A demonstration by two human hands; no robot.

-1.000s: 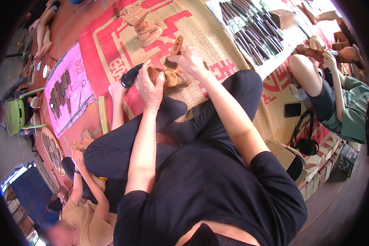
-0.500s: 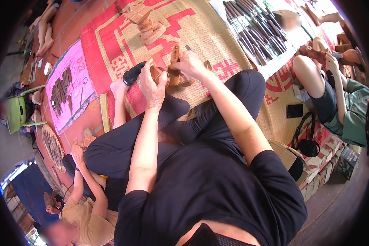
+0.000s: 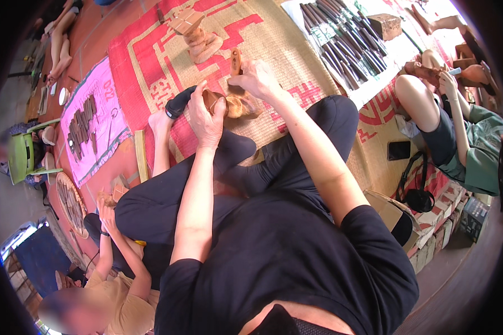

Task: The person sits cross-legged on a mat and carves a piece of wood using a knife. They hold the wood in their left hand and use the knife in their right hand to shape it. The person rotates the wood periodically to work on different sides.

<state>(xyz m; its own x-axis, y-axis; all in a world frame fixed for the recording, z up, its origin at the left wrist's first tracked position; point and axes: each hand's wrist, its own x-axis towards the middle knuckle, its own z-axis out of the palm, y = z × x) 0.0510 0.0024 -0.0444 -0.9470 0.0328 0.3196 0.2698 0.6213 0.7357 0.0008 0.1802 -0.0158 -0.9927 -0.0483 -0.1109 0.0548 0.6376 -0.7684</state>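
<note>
Left hand: fingers and thumb of the left hand (image 3: 208,125) curl around the block-like end of a carved wooden figure (image 3: 243,106), at its 9 o'clock side.
Right hand: at 1 o'clock from the left, the right hand (image 3: 258,81) is closed about a flat wooden handle (image 3: 236,60) that stands up at its 11 o'clock; how the tool's lower end meets the figure, I cannot tell.
Carved figure: before the crossed legs, between the hands and the woven mat (image 3: 296,56) of straw and red.
Second carving: on the mat at 11 o'clock from the hands, a twisted wooden carving (image 3: 203,46) with a flat-faced top.
Tool rows: at 2 o'clock, slim dark-handled tools (image 3: 346,47) on a white sheet, a wooden block (image 3: 384,26) just beside them.
Phone: at 4 o'clock, a black smartphone (image 3: 398,150).
Pink cloth: between 8 and 9 o'clock, a pink cloth (image 3: 99,146) bearing more dark tools (image 3: 82,127).
Basket: at 8 o'clock, a round woven basket (image 3: 61,184).
Co-workers: one in a tan shirt (image 3: 126,307) at 7 o'clock, one in a green shirt (image 3: 480,151) between 3 and 4.
</note>
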